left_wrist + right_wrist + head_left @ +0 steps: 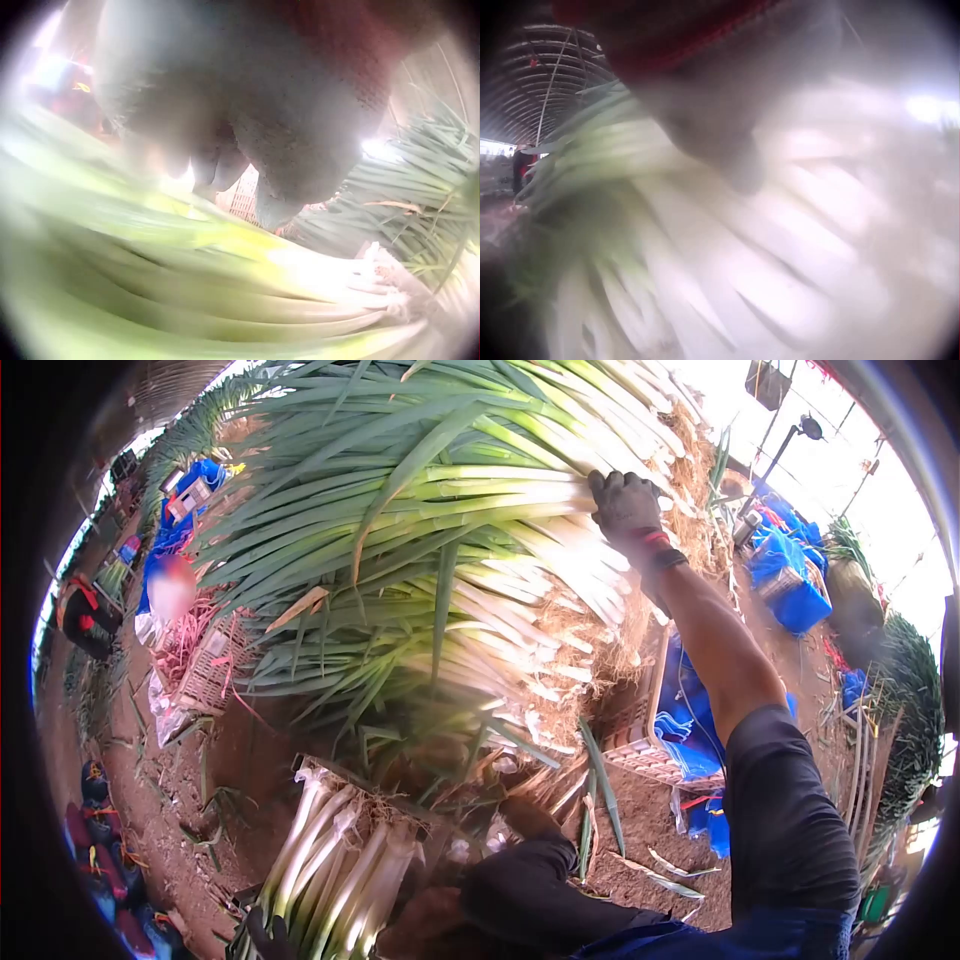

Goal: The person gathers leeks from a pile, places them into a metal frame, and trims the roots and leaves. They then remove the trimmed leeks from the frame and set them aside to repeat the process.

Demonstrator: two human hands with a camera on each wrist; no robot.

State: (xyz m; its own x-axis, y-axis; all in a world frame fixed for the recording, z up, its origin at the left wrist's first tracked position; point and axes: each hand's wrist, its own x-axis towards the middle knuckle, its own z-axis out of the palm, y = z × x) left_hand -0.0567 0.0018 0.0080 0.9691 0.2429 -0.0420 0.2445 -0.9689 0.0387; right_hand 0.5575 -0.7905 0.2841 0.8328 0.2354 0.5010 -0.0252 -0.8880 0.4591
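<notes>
A large heap of leeks (pixel 470 510) fills the upper middle of the head view, green leaves to the left, white stalks and roots to the right. My gloved right hand (pixel 625 505) is on the heap's white stalks, fingers bent over them. In the blurred right wrist view, its thumb points down onto white stalks (pixel 772 292). Low in the head view my left hand (pixel 268 938), in a dark glove, shows only partly beside a smaller bunch of leeks (pixel 345 850) that it grips. Its gloved fingers (pixel 274 210) reach down behind the stalks in the left wrist view.
Below the heap at right stands a crate (pixel 640 735) with blue plastic in it. Another crate (pixel 212 665) with pink ties is on the left. Leek scraps (pixel 670 870) lie on the dirt floor. More leeks (pixel 910 710) are piled at far right. A person (pixel 85 615) is at far left.
</notes>
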